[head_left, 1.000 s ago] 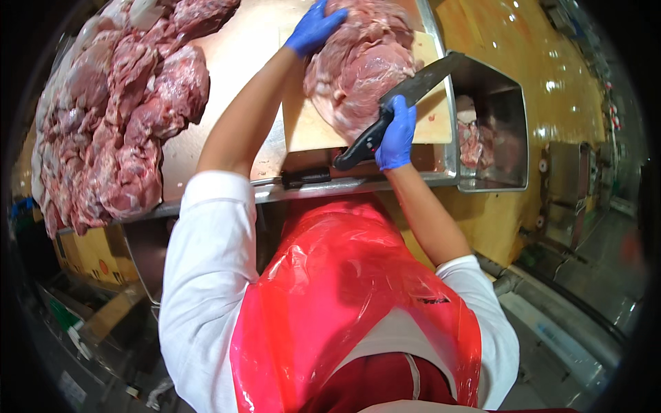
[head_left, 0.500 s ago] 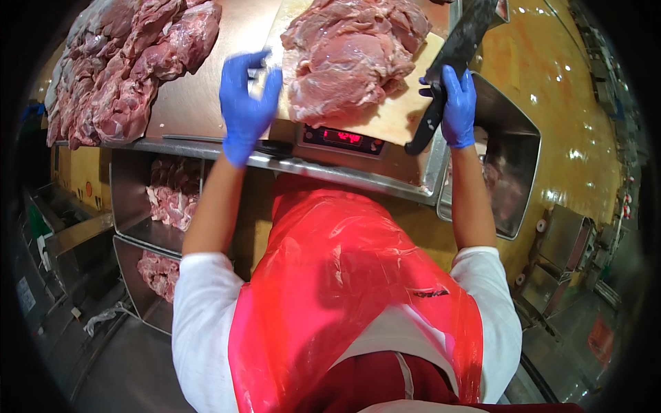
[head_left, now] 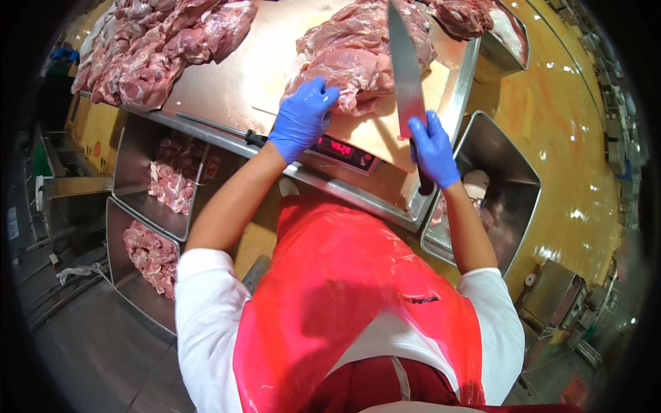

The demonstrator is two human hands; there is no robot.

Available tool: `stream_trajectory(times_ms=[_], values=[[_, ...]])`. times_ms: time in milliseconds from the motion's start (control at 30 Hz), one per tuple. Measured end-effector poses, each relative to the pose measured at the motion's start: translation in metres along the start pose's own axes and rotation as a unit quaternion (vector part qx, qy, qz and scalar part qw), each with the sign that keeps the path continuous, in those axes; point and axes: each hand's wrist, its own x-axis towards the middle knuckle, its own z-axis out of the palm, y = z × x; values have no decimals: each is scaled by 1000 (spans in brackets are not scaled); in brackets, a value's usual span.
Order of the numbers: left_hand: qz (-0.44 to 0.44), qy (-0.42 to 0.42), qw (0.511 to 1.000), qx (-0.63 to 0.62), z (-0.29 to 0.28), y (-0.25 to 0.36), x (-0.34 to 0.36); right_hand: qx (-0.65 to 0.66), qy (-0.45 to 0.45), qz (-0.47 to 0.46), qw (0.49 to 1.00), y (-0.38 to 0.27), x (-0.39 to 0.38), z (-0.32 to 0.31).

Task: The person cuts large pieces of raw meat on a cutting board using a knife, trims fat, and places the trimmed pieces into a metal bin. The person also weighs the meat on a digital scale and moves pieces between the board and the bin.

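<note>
A large slab of raw meat [head_left: 351,62] lies on a pale cutting board [head_left: 372,138] at the middle of the metal table. My left hand [head_left: 303,118], in a blue glove, has its fingers curled closed at the slab's near left edge, pinching the meat there. My right hand [head_left: 434,151], gloved the same way, grips the dark handle of a broad knife [head_left: 406,65]. Its blade points away from me, above the right part of the slab. Under the board's near edge is a scale [head_left: 344,150] with a lit red display.
A big meat pile [head_left: 148,65] covers the table's left; darker meat [head_left: 461,15] sits at far right. A sharpening steel [head_left: 256,138] lies along the front edge. Metal bins with meat stand below left [head_left: 124,275] and right [head_left: 530,206], another bin [head_left: 527,58] at far right.
My left hand has moved right, from beside the slab onto its near edge, and closed. The knife has swung from a rightward slant to point nearly straight away, its broad side showing.
</note>
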Motion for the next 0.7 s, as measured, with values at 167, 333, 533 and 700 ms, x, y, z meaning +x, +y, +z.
stream_trajectory(times_ms=[167,333,533,700], values=[[-87,55,986,-135,8,-1,-24,-45,-39,-148,987,-29,4,57],[-45,84,978,-188,11,-8,-26,-185,-81,-182,962,-42,17,67],[-24,110,969,-218,19,-14,-32,-166,-92,-224,956,-45,27,38],[7,123,969,-216,23,-14,-31,-279,-105,-223,928,-34,39,60]])
